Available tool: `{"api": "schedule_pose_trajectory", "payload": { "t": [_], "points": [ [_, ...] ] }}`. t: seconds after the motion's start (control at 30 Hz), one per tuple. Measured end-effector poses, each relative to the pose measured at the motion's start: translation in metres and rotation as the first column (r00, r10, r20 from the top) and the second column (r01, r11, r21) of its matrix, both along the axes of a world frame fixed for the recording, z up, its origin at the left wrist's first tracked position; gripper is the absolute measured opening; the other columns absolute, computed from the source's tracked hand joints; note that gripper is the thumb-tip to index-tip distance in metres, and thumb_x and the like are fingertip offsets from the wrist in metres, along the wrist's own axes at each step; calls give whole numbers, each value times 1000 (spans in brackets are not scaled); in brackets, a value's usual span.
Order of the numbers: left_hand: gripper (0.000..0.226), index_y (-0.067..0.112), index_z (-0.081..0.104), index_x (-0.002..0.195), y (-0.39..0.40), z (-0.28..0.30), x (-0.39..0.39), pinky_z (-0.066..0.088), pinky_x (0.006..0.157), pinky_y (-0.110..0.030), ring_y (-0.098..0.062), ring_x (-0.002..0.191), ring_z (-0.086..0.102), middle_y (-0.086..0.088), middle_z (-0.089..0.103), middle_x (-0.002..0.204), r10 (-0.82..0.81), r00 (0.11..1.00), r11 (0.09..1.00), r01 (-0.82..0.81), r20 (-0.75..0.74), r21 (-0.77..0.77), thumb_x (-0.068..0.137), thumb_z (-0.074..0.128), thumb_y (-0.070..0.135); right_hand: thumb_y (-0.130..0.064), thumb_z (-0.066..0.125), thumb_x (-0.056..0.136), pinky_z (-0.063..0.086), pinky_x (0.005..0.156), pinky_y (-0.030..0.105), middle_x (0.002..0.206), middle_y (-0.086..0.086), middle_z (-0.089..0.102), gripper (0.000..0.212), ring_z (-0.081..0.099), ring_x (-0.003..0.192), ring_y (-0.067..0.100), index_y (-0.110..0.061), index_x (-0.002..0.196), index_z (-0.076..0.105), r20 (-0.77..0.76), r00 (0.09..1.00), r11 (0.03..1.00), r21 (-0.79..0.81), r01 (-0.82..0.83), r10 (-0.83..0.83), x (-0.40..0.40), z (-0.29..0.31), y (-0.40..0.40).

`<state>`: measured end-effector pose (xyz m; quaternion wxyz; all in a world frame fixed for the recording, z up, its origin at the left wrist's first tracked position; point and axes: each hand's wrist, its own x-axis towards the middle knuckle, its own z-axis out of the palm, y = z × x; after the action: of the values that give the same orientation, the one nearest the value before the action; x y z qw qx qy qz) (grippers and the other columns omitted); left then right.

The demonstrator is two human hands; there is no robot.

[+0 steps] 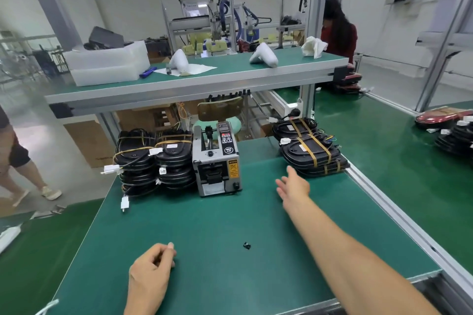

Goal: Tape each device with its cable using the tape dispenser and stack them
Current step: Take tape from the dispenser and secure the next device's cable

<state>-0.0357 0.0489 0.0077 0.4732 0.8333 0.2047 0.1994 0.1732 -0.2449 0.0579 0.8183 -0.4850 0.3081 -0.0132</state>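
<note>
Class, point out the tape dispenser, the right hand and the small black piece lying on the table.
tape dispenser (216, 161), head view, front casing.
right hand (294, 184), head view, back of hand.
small black piece (247, 246), head view, its middle.

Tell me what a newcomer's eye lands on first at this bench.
The grey tape dispenser stands mid-table, with stacks of black devices bound with their cables at its left. A taped stack lies at the right edge, the open right hand reaching toward it; the left hand rests curled near the front.

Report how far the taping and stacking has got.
Done: the right stack carries tape bands round devices and cables. In hand: nothing; the right hand reaches open toward that stack, and the left hand rests loosely curled on the mat. Left: two left stacks beside the tape dispenser; whether they are taped is unclear.
</note>
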Motion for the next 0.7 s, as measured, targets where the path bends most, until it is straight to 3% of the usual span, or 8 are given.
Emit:
{"api": "schedule_pose_trajectory", "payload": {
  "t": [0.1,0.17,0.3,0.43,0.7],
  "points": [
    [34,32,73,71,1,-2,2,43,60,-9,-17,69,64,-2,72,63,16,1000,1000,-16,10,5,100,74,16,-40,63,103,52,107,45,144,14,59,57,66,122,29,-3,144,51,-6,1000,991,135,-5,6,22,5,-22],
    [35,30,73,69,1,-3,3,43,60,-9,-12,61,61,-5,70,61,18,1000,1000,-18,15,0,99,75,13,-46,63,101,49,110,47,149,15,56,66,64,125,30,-6,151,44,-4,1000,979,205,-5,6,32,8,-29],
    [34,29,73,67,1,-5,5,43,60,-11,-10,56,57,-6,69,60,25,1000,1000,-25,6,-6,97,77,12,-51,67,98,49,110,47,146,12,58,69,67,122,28,-16,152,43,-18,1000,959,284,11,-6,44,10,-36],
    [34,28,73,67,1,-7,6,43,60,-11,-11,57,58,-5,68,59,37,999,999,-37,-2,-16,97,77,13,-52,65,98,49,106,44,139,11,65,54,67,123,25,-17,138,54,-4,998,956,289,-56,60,48,6,-39],
    [31,27,73,70,5,-12,8,42,59,-13,-7,54,53,-6,68,60,36,999,999,-36,-8,-17,98,76,14,-45,70,97,53,99,37,141,8,64,58,72,114,21,-17,145,52,-2,997,965,254,-71,73,46,5,-45]
  ]
}}
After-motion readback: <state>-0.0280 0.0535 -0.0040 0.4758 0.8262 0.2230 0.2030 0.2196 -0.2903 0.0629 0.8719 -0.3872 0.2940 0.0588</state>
